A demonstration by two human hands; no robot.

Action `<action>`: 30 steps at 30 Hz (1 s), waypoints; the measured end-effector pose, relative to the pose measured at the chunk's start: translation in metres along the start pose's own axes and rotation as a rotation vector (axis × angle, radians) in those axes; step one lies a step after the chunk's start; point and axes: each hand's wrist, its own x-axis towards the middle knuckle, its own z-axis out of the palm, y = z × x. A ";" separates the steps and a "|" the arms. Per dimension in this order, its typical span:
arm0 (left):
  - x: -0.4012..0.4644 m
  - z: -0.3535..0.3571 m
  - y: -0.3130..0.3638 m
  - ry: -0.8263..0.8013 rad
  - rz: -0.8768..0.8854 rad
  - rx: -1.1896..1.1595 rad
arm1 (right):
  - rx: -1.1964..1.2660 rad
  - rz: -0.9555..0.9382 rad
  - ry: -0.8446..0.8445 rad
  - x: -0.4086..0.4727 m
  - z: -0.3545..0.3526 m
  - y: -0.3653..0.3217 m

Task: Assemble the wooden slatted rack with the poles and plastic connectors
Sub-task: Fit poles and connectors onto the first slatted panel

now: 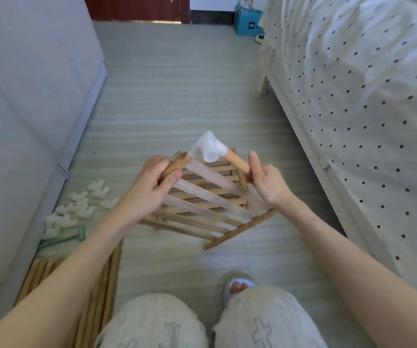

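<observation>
Head camera looks down on a person seated over a wooden slatted panel raised off the floor; the left hand curls round one short pole and the right hand grips another pole, both apparently steadied so their far ends seat in a white plastic connector at the panel's far corner. Motion blur smears the connector, so whether either pole is fully home cannot be told; spare connectors lie by the sofa, and loose poles are partly hidden under the left forearm.
</observation>
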 end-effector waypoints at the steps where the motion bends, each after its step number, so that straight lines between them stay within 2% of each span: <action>1: -0.008 -0.001 -0.001 -0.006 -0.095 -0.080 | -0.102 -0.028 -0.010 -0.001 -0.001 -0.007; 6: -0.055 -0.010 -0.026 -0.128 -0.524 -0.303 | -0.571 -0.175 -0.128 -0.015 0.024 -0.027; 8: -0.069 -0.019 -0.036 -0.091 -0.711 -0.528 | -0.633 -0.228 -0.229 -0.021 0.040 -0.026; 9: -0.073 -0.024 -0.040 -0.002 -0.763 -0.584 | -0.655 -0.259 -0.274 -0.023 0.048 -0.025; 11: -0.068 -0.034 -0.041 0.152 -0.742 -0.461 | -0.714 -0.334 -0.338 -0.025 0.059 -0.023; 13: -0.055 -0.039 -0.030 0.114 -0.566 -0.202 | -0.759 -0.395 -0.374 -0.023 0.067 -0.025; 15: -0.038 -0.036 -0.013 -0.116 -0.395 0.060 | -0.768 -0.439 -0.393 -0.020 0.076 -0.028; 18: -0.019 -0.010 -0.007 -0.501 -0.341 0.447 | -0.684 -0.455 -0.425 -0.016 0.082 -0.034; 19: -0.016 -0.002 -0.010 -0.570 -0.362 0.525 | -0.661 -0.451 -0.435 -0.015 0.079 -0.034; 21: -0.015 0.009 -0.018 -0.595 -0.384 0.649 | -0.683 -0.437 -0.458 -0.009 0.066 -0.029; 24: -0.013 0.011 -0.024 -0.581 -0.390 0.658 | -0.781 -0.326 -0.551 0.008 0.035 -0.014; 27: -0.006 0.006 -0.026 -0.715 -0.457 0.551 | -0.886 -0.119 -0.714 0.027 0.015 0.003; 30: 0.000 0.003 -0.028 -0.753 -0.573 0.435 | -0.895 -0.034 -0.808 0.040 0.014 0.018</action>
